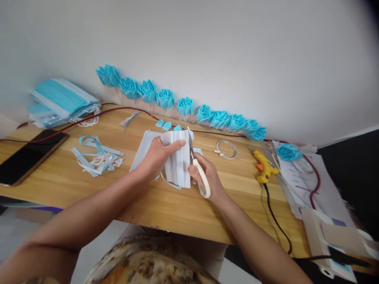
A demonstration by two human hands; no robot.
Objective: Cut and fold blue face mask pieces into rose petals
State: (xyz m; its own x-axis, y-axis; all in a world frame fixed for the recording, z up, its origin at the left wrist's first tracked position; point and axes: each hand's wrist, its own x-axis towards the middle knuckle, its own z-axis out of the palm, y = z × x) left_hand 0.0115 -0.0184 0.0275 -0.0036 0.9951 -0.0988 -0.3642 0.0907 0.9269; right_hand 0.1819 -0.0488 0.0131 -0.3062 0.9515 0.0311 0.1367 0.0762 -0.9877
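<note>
My left hand (158, 154) pinches a white pleated face mask (177, 167), thumb on top, above the middle of the wooden table. In my right hand (209, 173) is a pair of scissors (201, 179) with white handles, its blades pointing away from me along the mask's right edge. A narrow light-blue strip curls below the mask's lower edge. Just beyond the mask lie small blue cut pieces (167, 126). A pale sheet (143, 146) lies partly under my left hand.
Blue flowers (165, 98) line the wall. A mask stack (63, 98), phone (32, 156) and scrap strips (100, 156) lie left. Rightward are a coiled white cable (226, 150), a yellow glue gun (264, 167) and papers (319, 173). A red-black cord (130, 108) crosses the back.
</note>
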